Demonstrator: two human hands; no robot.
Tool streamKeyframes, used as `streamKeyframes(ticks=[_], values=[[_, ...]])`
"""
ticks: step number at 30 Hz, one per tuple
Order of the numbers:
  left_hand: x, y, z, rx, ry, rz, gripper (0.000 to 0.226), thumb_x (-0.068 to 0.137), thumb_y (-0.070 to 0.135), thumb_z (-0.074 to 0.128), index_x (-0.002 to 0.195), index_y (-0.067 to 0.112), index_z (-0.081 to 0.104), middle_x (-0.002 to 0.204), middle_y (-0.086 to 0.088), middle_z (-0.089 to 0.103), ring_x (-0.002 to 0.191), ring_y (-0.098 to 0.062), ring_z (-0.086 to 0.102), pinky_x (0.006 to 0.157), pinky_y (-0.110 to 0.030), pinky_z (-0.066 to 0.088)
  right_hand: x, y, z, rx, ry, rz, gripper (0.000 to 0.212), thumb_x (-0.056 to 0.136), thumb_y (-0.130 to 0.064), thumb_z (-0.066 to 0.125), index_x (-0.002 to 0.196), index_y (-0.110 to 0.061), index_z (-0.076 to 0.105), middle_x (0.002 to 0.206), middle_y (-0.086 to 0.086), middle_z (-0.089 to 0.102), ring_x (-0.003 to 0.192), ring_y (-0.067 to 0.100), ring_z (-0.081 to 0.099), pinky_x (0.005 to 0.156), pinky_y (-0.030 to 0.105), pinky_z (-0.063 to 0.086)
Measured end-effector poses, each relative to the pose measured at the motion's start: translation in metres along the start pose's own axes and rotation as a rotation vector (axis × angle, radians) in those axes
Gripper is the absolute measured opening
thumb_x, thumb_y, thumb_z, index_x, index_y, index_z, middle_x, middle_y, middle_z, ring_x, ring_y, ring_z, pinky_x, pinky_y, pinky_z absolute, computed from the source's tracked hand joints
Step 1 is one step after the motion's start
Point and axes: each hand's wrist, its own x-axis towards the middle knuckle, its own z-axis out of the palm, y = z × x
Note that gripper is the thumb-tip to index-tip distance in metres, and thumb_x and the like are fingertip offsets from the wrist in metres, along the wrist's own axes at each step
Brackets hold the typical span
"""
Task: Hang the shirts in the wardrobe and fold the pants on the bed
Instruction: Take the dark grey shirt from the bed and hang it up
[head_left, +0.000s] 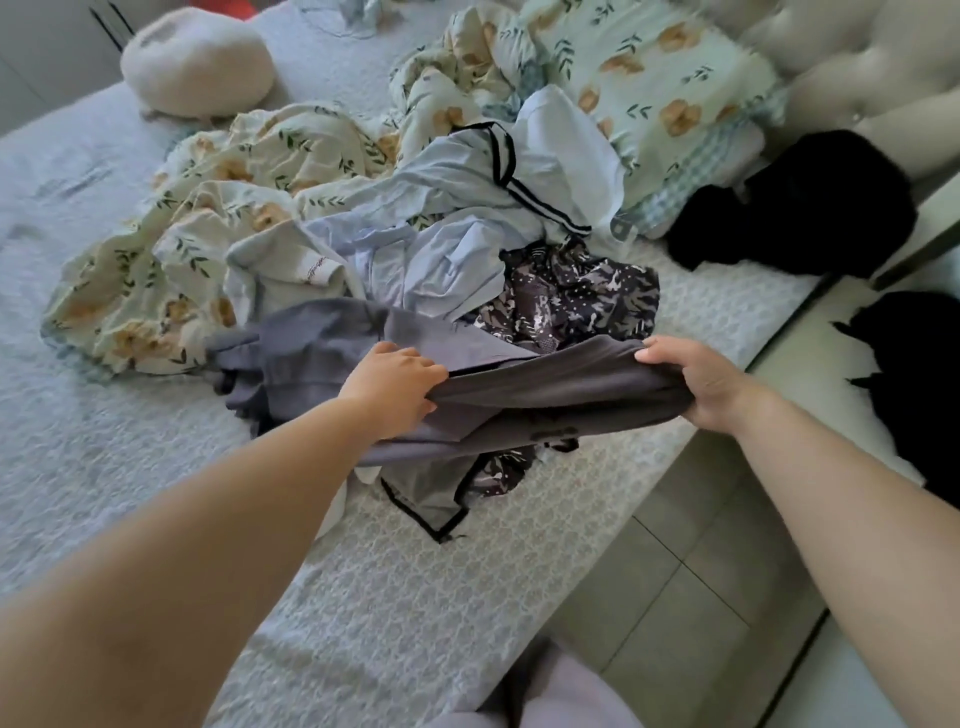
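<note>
A dark grey garment (550, 387) is stretched just above the bed between my two hands. My left hand (395, 387) grips its left end and my right hand (696, 384) grips its right end. The rest of the grey cloth trails left onto the bed. Behind it lies a heap of clothes: a pale blue shirt with black-and-white trim (457, 202), a light lilac-blue piece (395, 260) and a dark patterned garment (576, 301). A grey piece with black edging (426, 493) lies under my hands.
The white textured bedspread (363, 597) covers the bed. A crumpled floral quilt (171, 249) lies at the left, a floral pillow (649, 88) at the back right, a round cream cushion (197, 62) at the far left. Black clothing (800, 208) sits by the headboard. Tiled floor (675, 597) is at the right.
</note>
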Motion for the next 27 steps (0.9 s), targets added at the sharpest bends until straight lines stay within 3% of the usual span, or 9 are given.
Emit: streamKeyframes(ticks=[4, 10, 15, 19, 21, 24, 27], values=[[0.006, 0.012, -0.018, -0.183, 0.187, -0.179, 0.03, 0.083, 0.034, 0.057, 0.11, 0.021, 0.053, 0.11, 0.001, 0.063, 0.107, -0.023, 0.051, 0.089, -0.036, 0.034, -0.017, -0.008, -0.028, -0.04, 0.013, -0.006, 0.022, 0.087, -0.032, 0.058, 0.083, -0.014, 0.068, 0.076, 0.009, 0.07, 0.066, 0.02, 0.067, 0.06, 0.026, 0.053], [0.004, 0.028, -0.045, -0.553, 0.393, -0.499, 0.025, 0.082, 0.016, 0.057, 0.107, 0.013, 0.058, 0.113, -0.008, 0.052, 0.099, -0.031, 0.052, 0.074, -0.034, 0.038, -0.026, 0.007, -0.039, -0.566, 0.146, -0.098, 0.027, 0.085, -0.042, 0.062, 0.078, -0.016, 0.063, 0.078, 0.004, 0.06, 0.07, 0.017, 0.052, 0.064, 0.029, 0.037], [0.004, 0.022, -0.057, -0.636, 0.413, -0.601, 0.025, 0.094, 0.022, 0.047, 0.11, 0.008, 0.061, 0.123, -0.014, 0.048, 0.104, -0.036, 0.051, 0.082, -0.036, 0.04, -0.033, -0.002, -0.037, -0.701, 0.096, -0.128, 0.03, 0.085, -0.048, 0.061, 0.094, -0.02, 0.068, 0.093, -0.008, 0.064, 0.085, 0.011, 0.057, 0.073, 0.024, 0.038], [0.009, 0.023, -0.067, -0.754, 0.299, -0.565, 0.025, 0.099, 0.025, 0.036, 0.115, 0.014, 0.053, 0.112, -0.016, 0.061, 0.101, -0.036, 0.054, 0.073, -0.034, 0.035, -0.037, -0.015, -0.048, -0.618, 0.182, -0.132, 0.021, 0.086, -0.044, 0.061, 0.08, -0.026, 0.071, 0.085, -0.002, 0.07, 0.072, 0.009, 0.063, 0.061, 0.018, 0.043], [0.009, 0.027, -0.07, -0.823, 0.197, -0.474, 0.022, 0.1, 0.03, 0.038, 0.11, 0.016, 0.052, 0.109, -0.011, 0.061, 0.096, -0.031, 0.054, 0.073, -0.033, 0.036, -0.035, -0.02, -0.06, -0.567, 0.364, -0.164, 0.022, 0.087, -0.041, 0.062, 0.09, -0.021, 0.07, 0.094, 0.005, 0.069, 0.079, 0.016, 0.061, 0.07, 0.025, 0.045], [0.007, 0.038, -0.076, -0.738, 0.073, -0.3, 0.025, 0.099, 0.04, 0.04, 0.096, 0.021, 0.056, 0.099, -0.004, 0.062, 0.09, -0.022, 0.055, 0.074, -0.032, 0.039, -0.035, -0.023, -0.074, -0.579, 0.723, -0.272, 0.034, 0.088, -0.037, 0.061, 0.11, -0.012, 0.066, 0.109, 0.012, 0.064, 0.1, 0.028, 0.057, 0.083, 0.03, 0.039], [0.007, 0.039, -0.087, -0.655, 0.122, -0.311, 0.032, 0.097, 0.045, 0.041, 0.097, 0.021, 0.061, 0.097, -0.003, 0.062, 0.09, -0.023, 0.056, 0.076, -0.034, 0.045, -0.037, -0.025, -0.073, -0.595, 0.753, -0.324, 0.022, 0.088, -0.036, 0.06, 0.093, -0.016, 0.068, 0.089, 0.005, 0.062, 0.089, 0.024, 0.055, 0.073, 0.027, 0.037]])
